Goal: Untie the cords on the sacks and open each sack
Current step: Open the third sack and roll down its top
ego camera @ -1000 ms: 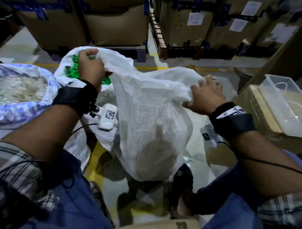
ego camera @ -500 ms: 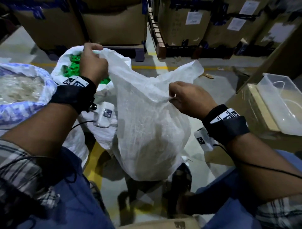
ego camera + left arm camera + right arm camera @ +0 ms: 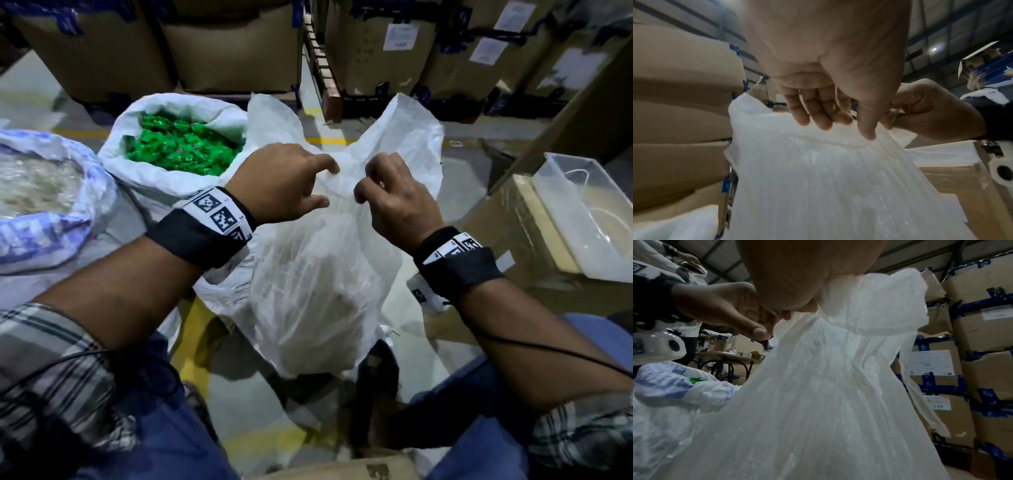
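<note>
A white woven sack (image 3: 318,274) stands on the floor between my knees, its top cloth pulled up loose. My left hand (image 3: 329,185) pinches the upper edge near the middle. My right hand (image 3: 363,183) pinches the same edge just to its right, the two hands nearly touching. In the left wrist view my left hand (image 3: 844,125) has thumb and fingers pressed on the sack (image 3: 838,178). In the right wrist view the sack (image 3: 828,386) hangs down from my right hand (image 3: 803,305). No cord shows around the sack's neck.
An open white sack of green pieces (image 3: 181,144) stands behind left, and a blue-printed sack (image 3: 41,236) with pale contents at far left. A clear plastic bin (image 3: 589,212) sits on a carton at right. Stacked cardboard boxes (image 3: 233,44) line the back.
My left hand left the sack's far left rim and came to the middle beside my right hand. The sack's top edge rose, and the green-filled sack is now uncovered.
</note>
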{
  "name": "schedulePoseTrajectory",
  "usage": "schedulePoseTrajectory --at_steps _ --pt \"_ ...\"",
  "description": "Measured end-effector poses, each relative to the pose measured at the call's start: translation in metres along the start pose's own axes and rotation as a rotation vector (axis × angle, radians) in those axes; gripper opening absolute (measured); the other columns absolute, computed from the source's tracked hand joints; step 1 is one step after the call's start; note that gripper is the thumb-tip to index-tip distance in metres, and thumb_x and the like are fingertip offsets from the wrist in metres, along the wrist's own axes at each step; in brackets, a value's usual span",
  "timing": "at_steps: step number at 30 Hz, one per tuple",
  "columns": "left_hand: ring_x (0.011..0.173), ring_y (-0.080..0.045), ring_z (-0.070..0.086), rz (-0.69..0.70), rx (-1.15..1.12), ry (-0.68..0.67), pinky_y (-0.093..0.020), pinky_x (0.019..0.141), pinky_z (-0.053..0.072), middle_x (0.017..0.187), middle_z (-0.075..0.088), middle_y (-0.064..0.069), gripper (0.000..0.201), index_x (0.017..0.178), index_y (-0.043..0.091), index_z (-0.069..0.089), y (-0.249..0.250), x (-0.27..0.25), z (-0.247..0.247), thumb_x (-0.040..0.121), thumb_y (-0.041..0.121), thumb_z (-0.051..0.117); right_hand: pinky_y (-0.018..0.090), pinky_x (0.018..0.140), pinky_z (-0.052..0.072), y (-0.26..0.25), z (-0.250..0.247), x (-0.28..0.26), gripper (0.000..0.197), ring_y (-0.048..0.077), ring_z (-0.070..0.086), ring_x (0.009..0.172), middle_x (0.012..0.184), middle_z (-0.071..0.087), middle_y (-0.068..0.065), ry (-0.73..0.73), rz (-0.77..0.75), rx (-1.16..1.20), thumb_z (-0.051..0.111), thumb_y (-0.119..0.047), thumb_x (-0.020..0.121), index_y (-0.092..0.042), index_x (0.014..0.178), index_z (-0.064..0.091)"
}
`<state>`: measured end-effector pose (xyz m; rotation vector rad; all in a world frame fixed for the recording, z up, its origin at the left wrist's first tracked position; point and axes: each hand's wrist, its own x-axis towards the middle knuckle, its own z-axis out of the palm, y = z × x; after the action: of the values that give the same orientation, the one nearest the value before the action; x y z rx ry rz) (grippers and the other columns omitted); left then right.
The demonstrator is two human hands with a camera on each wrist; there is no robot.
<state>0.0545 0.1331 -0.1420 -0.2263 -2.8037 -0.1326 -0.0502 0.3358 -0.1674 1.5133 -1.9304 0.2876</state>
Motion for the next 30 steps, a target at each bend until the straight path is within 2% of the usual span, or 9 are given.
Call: schedulePoseTrajectory --at_steps 3,5,9,14,17,20,23,26,30 --pt "0.106 -0.031 0.055 0.033 0.092 0.055 -0.042 0.082 0.045 0.106 0.061 -0.001 0.028 0.089 0.023 0.068 0.003 0.002 0.006 0.080 0.049 0.071 0.044 0.065 0.046 0.000 0.004 0.000 0.029 0.040 0.057 0.088 0.088 0.061 0.020 0.056 -0.064 0.024 0.046 0.015 0.088 -0.002 0.072 0.062" --pt "0.113 -0.032 0.052 0.067 0.176 0.026 -0.043 0.087 0.043 0.116 0.060 -0.001 0.019 0.081 0.023 0.065 0.006 0.005 0.009 0.078 0.041 0.066 0.048 0.077 0.049 -0.002 0.004 0.001 0.028 0.044 0.060 0.102 0.102 0.065 0.024 0.029 -0.064 0.092 0.047 0.012 0.092 0.000 0.072 0.061" --pt "0.087 -0.039 0.061 0.006 0.103 -0.007 -0.038 0.057 0.037 0.091 0.065 -0.009 0.014 0.091 0.013 0.063 0.012 0.007 0.018 0.081 0.018 0.055 0.044 0.068 0.056 -0.005 0.004 -0.002 0.020 0.042 0.066 0.099 0.131 0.060 0.025 -0.163 -0.027 0.180 0.050 0.014 0.085 0.003 0.081 0.066" --pt "0.092 -0.040 0.058 -0.059 0.136 0.011 -0.041 0.059 0.034 0.096 0.064 -0.014 0.014 0.097 0.007 0.061 0.006 0.007 0.026 0.088 0.009 0.051 0.032 0.092 0.046 0.010 -0.005 -0.007 0.018 0.027 0.060 0.104 0.129 0.064 0.008 -0.244 0.137 0.547 0.058 -0.002 0.088 -0.010 0.100 0.070" --pt "0.092 -0.041 0.056 -0.001 0.081 -0.011 -0.049 0.070 0.042 0.099 0.061 -0.020 0.014 0.097 0.001 0.060 0.001 0.009 0.029 0.088 0.002 0.051 0.037 0.089 0.052 0.012 -0.007 -0.008 0.015 0.016 0.065 0.105 0.114 0.069 0.001 -0.224 0.415 0.776 0.054 -0.015 0.099 -0.016 0.114 0.054" --pt "0.088 -0.040 0.053 0.002 -0.077 -0.044 -0.046 0.072 0.043 0.096 0.056 -0.021 0.009 0.088 0.001 0.054 0.004 0.007 0.027 0.079 -0.002 0.054 0.027 0.089 0.053 0.021 -0.007 -0.005 0.046 0.012 0.067 0.100 0.110 0.071 0.003 -0.303 0.535 0.766 0.067 -0.014 0.092 -0.018 0.134 0.049" --pt "0.081 -0.028 0.051 -0.003 -0.290 -0.129 -0.038 0.072 0.044 0.095 0.051 -0.010 0.016 0.080 0.007 0.053 0.007 0.003 0.027 0.081 0.012 0.067 0.033 0.085 0.051 0.028 -0.007 -0.006 0.033 0.022 0.064 0.093 0.100 0.068 0.007 -0.362 0.441 0.509 0.074 -0.010 0.084 -0.010 0.116 0.069" --pt "0.087 -0.021 0.055 -0.065 -0.356 -0.133 -0.033 0.080 0.045 0.094 0.056 -0.005 0.027 0.083 0.013 0.061 0.009 0.001 0.028 0.088 0.036 0.074 0.041 0.072 0.049 0.023 -0.006 -0.008 0.012 0.027 0.058 0.084 0.091 0.061 0.008 -0.351 0.337 0.402 0.067 -0.003 0.083 -0.005 0.095 0.068" --pt "0.087 -0.030 0.057 -0.116 -0.320 -0.036 -0.043 0.075 0.046 0.093 0.060 -0.005 0.037 0.107 0.009 0.053 0.008 0.007 0.024 0.082 0.019 0.078 0.043 0.058 0.044 0.011 -0.003 -0.008 0.010 0.035 0.055 0.077 0.086 0.058 0.014 -0.242 0.101 0.153 0.055 0.001 0.083 -0.001 0.089 0.063"
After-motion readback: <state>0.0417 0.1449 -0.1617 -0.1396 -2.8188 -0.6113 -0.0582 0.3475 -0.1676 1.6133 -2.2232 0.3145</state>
